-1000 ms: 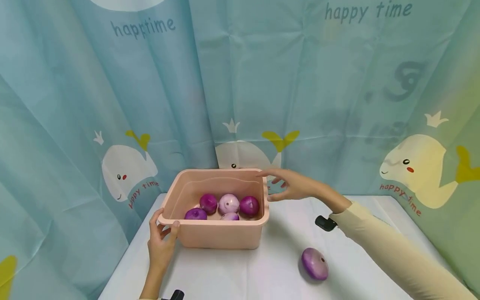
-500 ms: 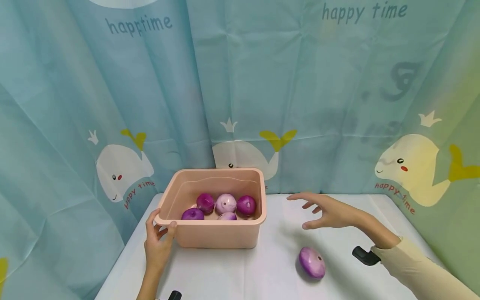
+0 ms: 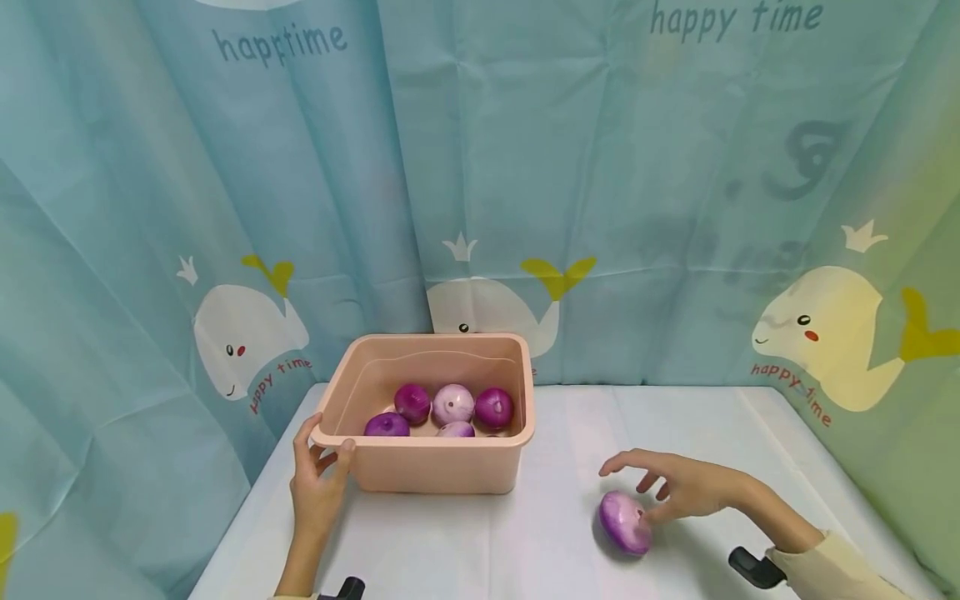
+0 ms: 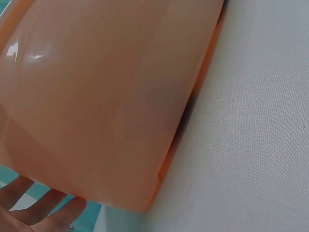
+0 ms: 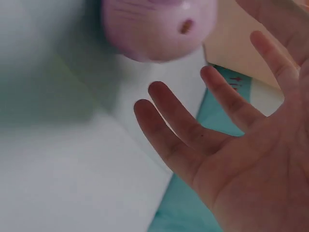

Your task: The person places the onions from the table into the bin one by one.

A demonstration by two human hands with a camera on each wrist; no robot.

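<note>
A purple-and-white onion [image 3: 624,523] lies tilted on the white table in the head view. Just over it hovers my right hand [image 3: 686,486], fingers spread and the thumb close to the onion; whether they touch is unclear. In the right wrist view the palm [image 5: 260,169] faces the onion [image 5: 159,29], with nothing held. My left hand [image 3: 318,496] grips the near left corner of a pink plastic bin [image 3: 435,468], thumb at the front of its rim. Inside the bin sit several onions, among them a pale one [image 3: 453,404] and a dark purple one [image 3: 494,408].
The white table [image 3: 555,550] reaches back to a blue curtain [image 3: 675,208] with printed whales. The bin stands left of the table's middle, close to the curtain. A green-tinted curtain [image 3: 922,467] hangs along the right side.
My right hand has moved from the bin's right rim toward the right and nearer, down to the loose onion. The left hand stays on the bin's corner.
</note>
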